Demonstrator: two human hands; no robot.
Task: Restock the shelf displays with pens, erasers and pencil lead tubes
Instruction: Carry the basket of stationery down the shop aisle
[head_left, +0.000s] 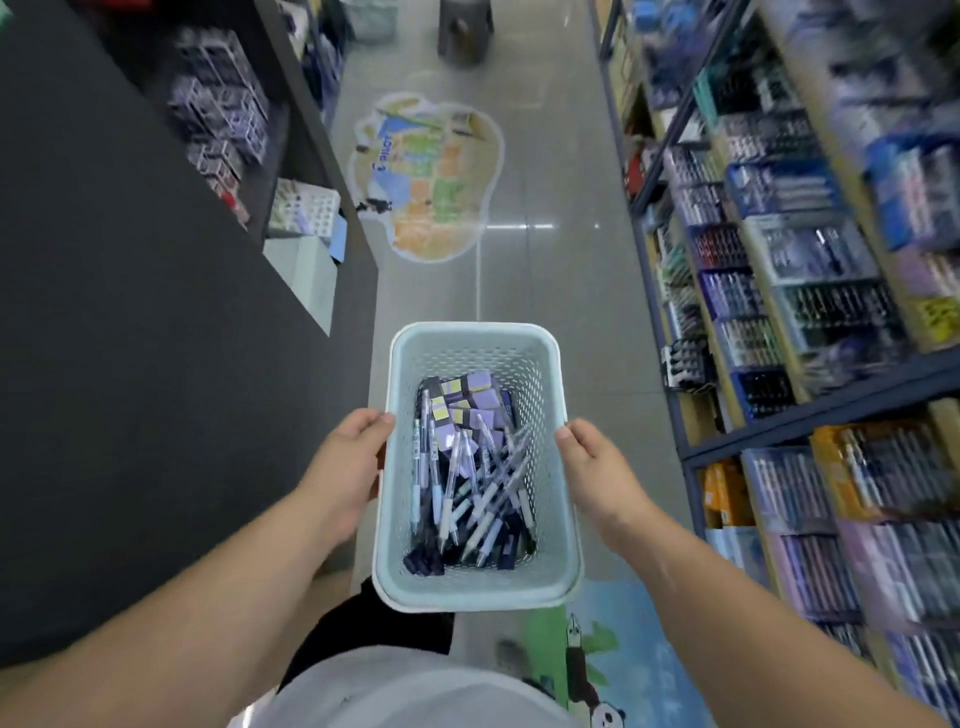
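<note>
Head view. We stand in a shop aisle with the basket (467, 356) held just below centre, toward 6 o'clock. The left hand (345, 462) grips its 9 o'clock rim and the right hand (597, 473) its 3 o'clock rim. Both thumbs lie on top; the fingers are hidden beneath.

Progress: we judge the restocking barely begun. The basket is well filled and nothing is in hand for shelving.

Basket: pale blue-green plastic, rectangular, rounded corners, perforated walls. Inside, the pens (467, 493) lie loose and crossed, slim clear barrels with pale grips. Toward 12 o'clock in the basket sit flat purple packs (467, 395); erasers or lead tubes, we cannot tell.

Shelves (779, 260) at 3 o'clock hold packed trays of pens, blurred. A matte dark counter (130, 312) is at 9 o'clock. A glossy tiled floor carries a sticker (431, 176) at 12 o'clock.
</note>
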